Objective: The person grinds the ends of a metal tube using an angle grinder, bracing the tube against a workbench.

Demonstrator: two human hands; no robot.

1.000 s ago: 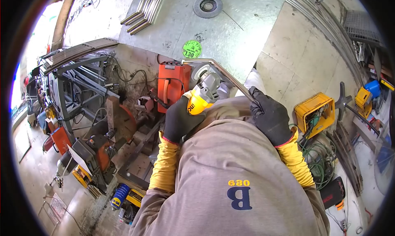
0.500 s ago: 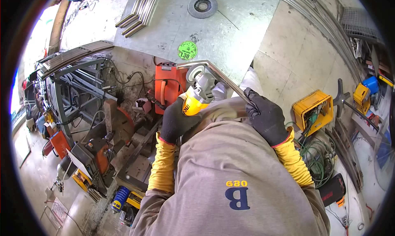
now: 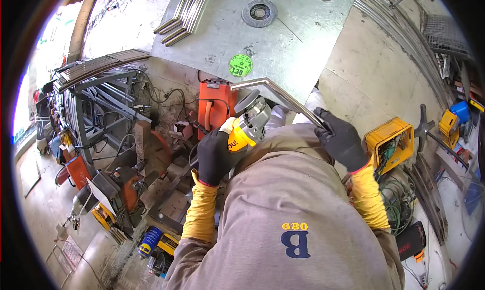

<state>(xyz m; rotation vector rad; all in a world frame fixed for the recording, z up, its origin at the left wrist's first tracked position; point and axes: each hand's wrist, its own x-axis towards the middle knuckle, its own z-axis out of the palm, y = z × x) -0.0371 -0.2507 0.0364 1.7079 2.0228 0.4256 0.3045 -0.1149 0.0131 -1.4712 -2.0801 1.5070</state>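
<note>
My left hand, in a black glove, is wrapped round the yellow body of an angle grinder. The grinder's disc faces up and away from me, seen nearly edge-on. My right hand, gloved too, grips the near end of a bent metal tube. The tube runs up and left from that hand to an angled bend, and its far arm lies just beyond the disc. A small gap seems to separate disc and tube, though contact is hard to judge.
A metal-topped table ahead carries several bent tubes, a flap disc and a round green sticker. An orange case stands beyond the grinder. Metal frames are at left, a yellow crate at right.
The grinder has tilted, so its disc now shows more edge-on. Tube and right hand have shifted slightly, leaving more space beside the disc. The whole view has moved a little.
</note>
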